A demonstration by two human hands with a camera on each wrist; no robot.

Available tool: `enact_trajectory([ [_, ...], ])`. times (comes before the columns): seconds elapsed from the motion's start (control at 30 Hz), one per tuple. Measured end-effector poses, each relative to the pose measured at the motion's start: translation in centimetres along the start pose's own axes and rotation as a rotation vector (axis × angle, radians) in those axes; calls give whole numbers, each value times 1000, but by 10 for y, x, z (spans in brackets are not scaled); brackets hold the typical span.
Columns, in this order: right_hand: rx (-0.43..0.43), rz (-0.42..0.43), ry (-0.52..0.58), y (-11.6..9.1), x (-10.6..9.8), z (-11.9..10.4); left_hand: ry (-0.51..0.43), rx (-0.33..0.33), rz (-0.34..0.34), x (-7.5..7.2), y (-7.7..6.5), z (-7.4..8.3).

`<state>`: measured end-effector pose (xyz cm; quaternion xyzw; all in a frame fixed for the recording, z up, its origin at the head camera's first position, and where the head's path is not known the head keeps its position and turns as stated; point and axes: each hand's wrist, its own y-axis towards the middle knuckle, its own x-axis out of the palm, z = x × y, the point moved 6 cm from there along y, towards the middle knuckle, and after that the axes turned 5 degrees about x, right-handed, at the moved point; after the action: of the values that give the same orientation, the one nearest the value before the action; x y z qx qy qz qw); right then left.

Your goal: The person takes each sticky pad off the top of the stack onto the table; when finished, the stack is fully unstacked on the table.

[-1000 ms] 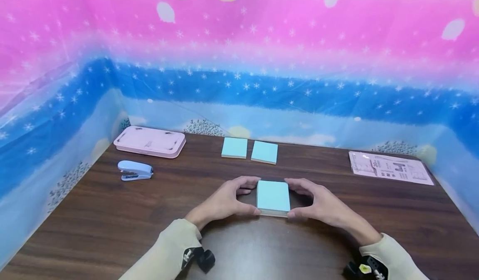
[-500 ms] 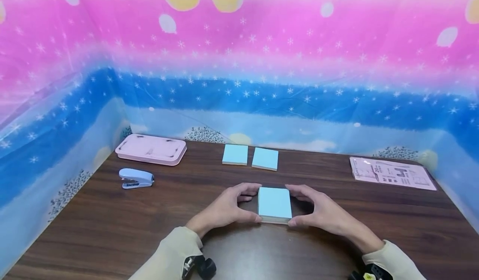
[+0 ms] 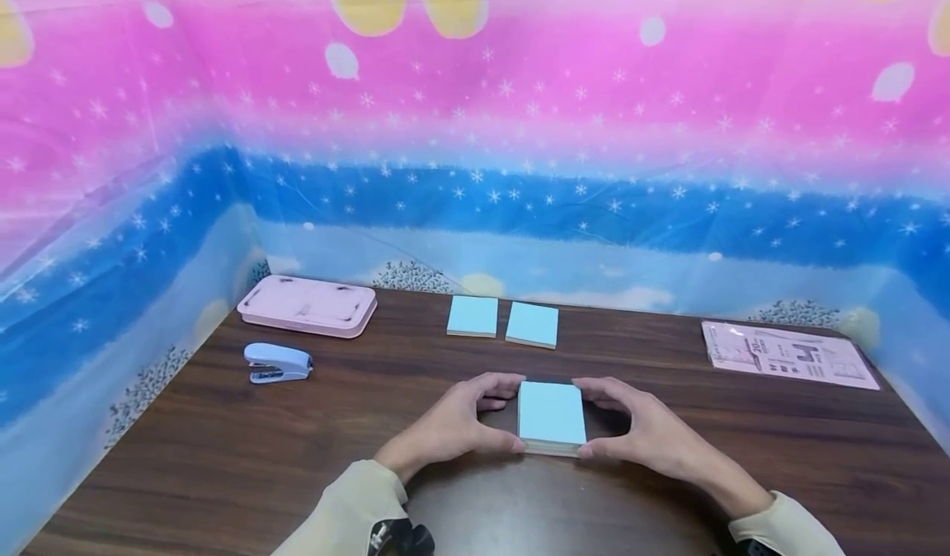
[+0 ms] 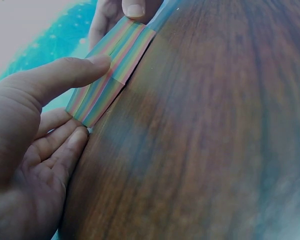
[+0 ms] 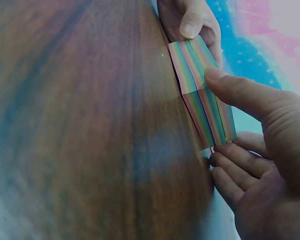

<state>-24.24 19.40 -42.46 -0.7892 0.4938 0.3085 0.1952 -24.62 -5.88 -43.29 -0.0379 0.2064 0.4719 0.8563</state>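
A squared stack of sticky note pads [image 3: 552, 412], pale blue on top, lies flat on the dark wooden table between my hands. Rainbow-striped edges of the pads [image 5: 200, 95] show in the right wrist view, layered one on another. My left hand [image 3: 466, 421] grips the stack's left side, thumb at the near corner and fingers at the far one. Mirroring it, my right hand [image 3: 644, 429] holds the right side the same way. Farther back, two separate pale blue pads [image 3: 472, 317] lie side by side with a narrow gap.
A pink flat case [image 3: 308, 306] lies at the back left, with a light blue stapler [image 3: 278, 364] in front of it. At the back right is a flat pink printed packet [image 3: 790, 355]. A patterned cloth [image 3: 475, 201] walls the table's back and sides.
The head view has tilted up, so everything sits lower in it. Both hands keep their hold on the stack, which stays in place on the table.
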Motion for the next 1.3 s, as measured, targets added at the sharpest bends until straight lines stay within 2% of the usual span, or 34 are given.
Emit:
enact_trajectory([
  [0.7, -1, 16, 35, -2, 0, 0, 6, -7, 7, 1, -2, 0],
  [0.93, -29, 27, 67, -3, -3, -3, 23, 7, 12, 0, -2, 0],
  [1.3, -66, 106, -26, -4, -14, -10, 25, 30, 11, 0, -1, 1],
])
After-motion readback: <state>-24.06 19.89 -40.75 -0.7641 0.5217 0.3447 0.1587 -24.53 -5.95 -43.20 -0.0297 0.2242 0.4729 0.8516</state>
